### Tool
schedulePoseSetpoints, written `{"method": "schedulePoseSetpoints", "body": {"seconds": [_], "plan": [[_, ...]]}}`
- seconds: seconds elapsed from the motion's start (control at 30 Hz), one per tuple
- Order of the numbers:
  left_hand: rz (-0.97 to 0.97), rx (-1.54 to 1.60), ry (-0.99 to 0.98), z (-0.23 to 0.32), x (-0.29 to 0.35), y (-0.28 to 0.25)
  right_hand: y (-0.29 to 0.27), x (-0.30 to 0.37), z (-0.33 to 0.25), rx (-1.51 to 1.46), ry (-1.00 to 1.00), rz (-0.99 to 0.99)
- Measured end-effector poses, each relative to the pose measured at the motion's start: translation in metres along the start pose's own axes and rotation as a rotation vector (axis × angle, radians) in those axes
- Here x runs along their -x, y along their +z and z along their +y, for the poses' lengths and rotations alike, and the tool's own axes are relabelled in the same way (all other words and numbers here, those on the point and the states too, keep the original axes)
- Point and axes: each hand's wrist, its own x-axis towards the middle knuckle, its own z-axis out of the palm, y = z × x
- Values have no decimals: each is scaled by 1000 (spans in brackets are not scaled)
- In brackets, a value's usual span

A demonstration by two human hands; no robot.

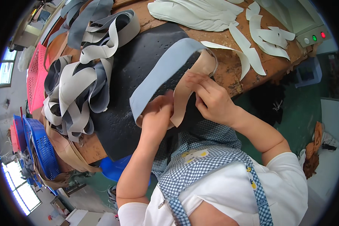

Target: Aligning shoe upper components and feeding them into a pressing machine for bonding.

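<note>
A curved strip of leather-like material, pale blue-grey on one face and tan on the other, is bent into a loop over the black mat. My left hand is closed on its near side, inside the loop, with some fingers hidden behind the material. My right hand pinches the tan face near the right side of the loop, thumb and fingertips together. Just beyond the right hand, a thin white cut piece curls beside the loop.
Grey and white looped strips are heaped at the left. White cut pieces lie on the worn wooden table at the far side. A machine with lit buttons stands far right. Blue and pink baskets are at the left.
</note>
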Motion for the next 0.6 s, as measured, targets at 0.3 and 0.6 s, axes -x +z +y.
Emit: {"method": "schedulePoseSetpoints", "body": {"seconds": [0.3, 0.6], "plan": [[34, -119, 83, -6, 1, 5, -4, 0, 1, 149, -86, -107], [14, -128, 45, -11, -6, 4, -6, 2, -1, 185, -117, -172]]}}
